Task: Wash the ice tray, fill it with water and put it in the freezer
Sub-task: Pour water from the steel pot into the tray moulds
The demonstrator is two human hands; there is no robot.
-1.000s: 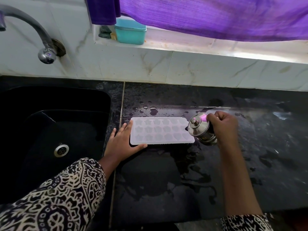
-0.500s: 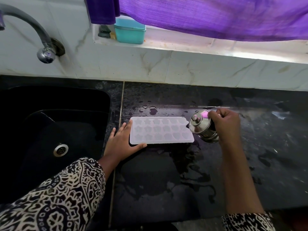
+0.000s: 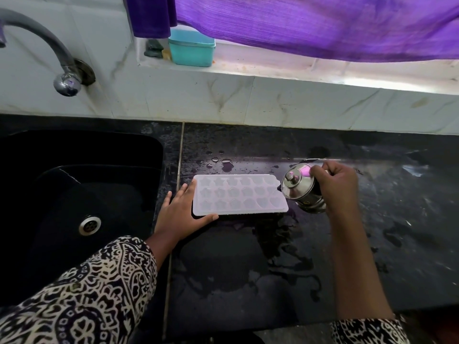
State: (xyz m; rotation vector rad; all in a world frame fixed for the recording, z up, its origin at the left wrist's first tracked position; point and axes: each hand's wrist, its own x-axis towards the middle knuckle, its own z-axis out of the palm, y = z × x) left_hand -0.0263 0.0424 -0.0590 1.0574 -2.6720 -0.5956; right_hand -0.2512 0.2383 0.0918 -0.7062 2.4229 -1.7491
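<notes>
Steel is what my right hand (image 3: 337, 187) is gripping: my fingers are curling round a small lidded pot (image 3: 301, 188), which I am tipping with its knobbed lid toward 9 o'clock, just beside the short end of the ice tray (image 3: 238, 194). My left hand (image 3: 181, 214) is lying flat, fingers straight, against the tray's opposite end, the thumb running along its near edge to steady it. The tray is sitting level on the wet black counter (image 3: 248, 281), with the sink (image 3: 74, 194) at its 9 o'clock, the tap (image 3: 67, 83) at 10 o'clock and a teal box (image 3: 191, 47) on the sill at 12 o'clock.

I am judging this to be the filling step. Whether water is leaving the pot, or how full the star-shaped cups are, I cannot tell. Next I am going to need the pot's lip over the cups, then both hands carrying the tray level.

Against a second ago, the pot and my right hand are sitting slightly higher and toward 3 o'clock; tray and left hand are lying unchanged.
</notes>
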